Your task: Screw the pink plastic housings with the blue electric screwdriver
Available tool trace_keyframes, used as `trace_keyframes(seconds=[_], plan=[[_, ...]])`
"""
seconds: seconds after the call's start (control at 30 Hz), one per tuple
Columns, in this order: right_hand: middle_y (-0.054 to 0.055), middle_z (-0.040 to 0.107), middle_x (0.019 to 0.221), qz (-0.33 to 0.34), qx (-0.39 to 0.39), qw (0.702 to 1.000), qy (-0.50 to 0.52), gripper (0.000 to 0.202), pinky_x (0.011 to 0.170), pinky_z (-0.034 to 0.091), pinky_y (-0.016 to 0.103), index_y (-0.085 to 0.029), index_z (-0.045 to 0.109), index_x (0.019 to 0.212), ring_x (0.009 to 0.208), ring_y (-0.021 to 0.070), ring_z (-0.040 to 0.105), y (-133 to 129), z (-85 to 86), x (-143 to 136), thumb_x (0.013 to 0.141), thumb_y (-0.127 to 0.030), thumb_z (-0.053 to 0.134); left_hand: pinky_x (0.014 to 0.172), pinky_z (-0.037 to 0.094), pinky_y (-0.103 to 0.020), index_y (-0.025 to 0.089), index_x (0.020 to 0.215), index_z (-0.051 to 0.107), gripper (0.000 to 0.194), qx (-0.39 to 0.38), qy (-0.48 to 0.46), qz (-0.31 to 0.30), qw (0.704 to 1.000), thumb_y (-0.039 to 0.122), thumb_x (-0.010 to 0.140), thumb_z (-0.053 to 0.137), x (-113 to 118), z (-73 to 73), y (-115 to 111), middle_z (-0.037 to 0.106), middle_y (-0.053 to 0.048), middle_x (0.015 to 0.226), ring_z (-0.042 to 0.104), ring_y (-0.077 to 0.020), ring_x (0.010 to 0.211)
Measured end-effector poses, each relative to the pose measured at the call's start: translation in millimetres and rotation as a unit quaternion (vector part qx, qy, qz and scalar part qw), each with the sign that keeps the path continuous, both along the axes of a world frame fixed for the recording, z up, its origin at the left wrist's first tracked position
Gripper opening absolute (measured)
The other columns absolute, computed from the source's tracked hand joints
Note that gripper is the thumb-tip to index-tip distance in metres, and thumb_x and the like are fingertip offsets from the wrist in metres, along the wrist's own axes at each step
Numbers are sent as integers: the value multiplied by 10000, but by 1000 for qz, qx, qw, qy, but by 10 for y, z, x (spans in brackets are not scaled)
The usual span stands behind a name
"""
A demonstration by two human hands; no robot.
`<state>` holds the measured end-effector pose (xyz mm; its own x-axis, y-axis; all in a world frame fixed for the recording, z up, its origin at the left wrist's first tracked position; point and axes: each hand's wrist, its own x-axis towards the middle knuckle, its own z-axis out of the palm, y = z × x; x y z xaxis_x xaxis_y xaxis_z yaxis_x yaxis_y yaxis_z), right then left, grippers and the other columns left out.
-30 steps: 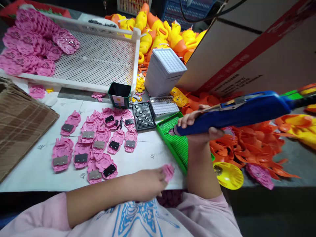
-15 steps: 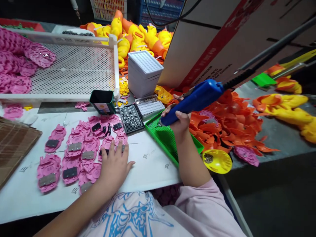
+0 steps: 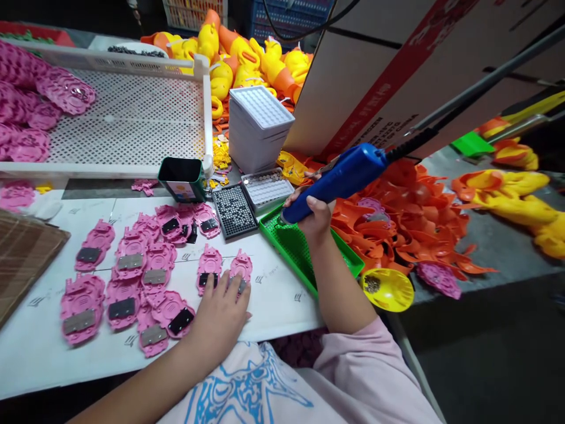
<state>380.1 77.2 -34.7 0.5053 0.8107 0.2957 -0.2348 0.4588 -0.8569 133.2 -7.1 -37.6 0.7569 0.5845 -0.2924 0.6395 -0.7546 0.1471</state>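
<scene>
My left hand (image 3: 225, 306) lies flat with fingers spread, its fingertips on two pink plastic casings: one with a black cover (image 3: 209, 262) and one beside it (image 3: 241, 266). In my right hand (image 3: 314, 215) is a blue electric screwdriver (image 3: 338, 184), its tip down over the green perforated tray (image 3: 309, 266), which holds small screws at its far end. Several more pink casings (image 3: 131, 262) with black or grey covers lie to the left, some overlapping. A black grid tray (image 3: 235, 212) filled with small silvery pieces sits beyond my left hand.
A dark green cup (image 3: 180, 176) stands by the white perforated crate (image 3: 132, 118) holding pink parts. Stacked white trays (image 3: 259, 126) rise behind. Orange parts (image 3: 397, 218), a yellow bowl of screws (image 3: 387, 288) and a large carton (image 3: 375, 76) are right; a brown cardboard piece (image 3: 26, 262) is left.
My left hand has moved right and nearer to me, sliding two pink casings away from the group. The screwdriver has shifted slightly left and down over the green tray.
</scene>
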Motion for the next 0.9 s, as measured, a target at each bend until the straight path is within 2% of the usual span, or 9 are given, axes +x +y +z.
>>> trace_keyframes(seconds=[0.13,0.23,0.4,0.6,0.73,0.8,0.9], plan=[[-36,611,551,10,-8,1000,-3,356,478,499,308,-223,567,822,445,157,580,18,-17,4,541,-392,706,1055,364,-584,198,1240,618,405,-6,-44,-75,996,362,870,623,25,-83,-30,573,-129,1361,499,-361,1266],[-37,613,551,19,-15,1000,-14,401,454,482,305,-223,556,841,418,153,560,34,-28,0,525,-410,716,1035,381,-541,201,1208,632,366,10,-64,-99,993,335,867,629,47,-130,-23,591,-118,1341,528,-342,1234],[-51,577,545,-4,-25,999,-23,390,483,489,319,-236,542,873,443,156,558,22,2,-30,553,-411,678,969,392,-491,215,1228,609,327,52,-79,-94,991,225,906,558,62,-181,11,613,-108,1312,544,-316,1205],[-49,568,568,-14,11,1000,-4,306,520,484,311,-261,543,853,479,149,554,-123,187,-37,592,-409,597,941,388,-482,197,1252,592,351,58,-74,-81,992,203,903,547,86,-226,54,614,-92,1313,521,-325,1223],[-40,557,584,69,54,996,-22,272,510,481,307,-270,583,801,485,144,543,-223,285,-87,617,-469,607,939,401,-479,183,1254,596,345,63,-71,-49,994,231,916,547,141,-248,89,623,-82,1302,522,-324,1226],[-30,552,593,129,62,989,-30,290,504,479,305,-252,606,769,482,139,543,-244,279,-146,629,-505,622,938,408,-469,171,1270,587,375,58,-69,-41,995,269,909,573,179,-254,104,636,-86,1281,526,-324,1218],[-12,561,588,205,31,978,-24,327,504,478,312,-215,618,729,496,153,563,-246,211,-249,635,-527,646,924,420,-460,144,1278,581,385,54,-65,-34,996,267,914,567,225,-259,111,646,-105,1257,542,-314,1194]])
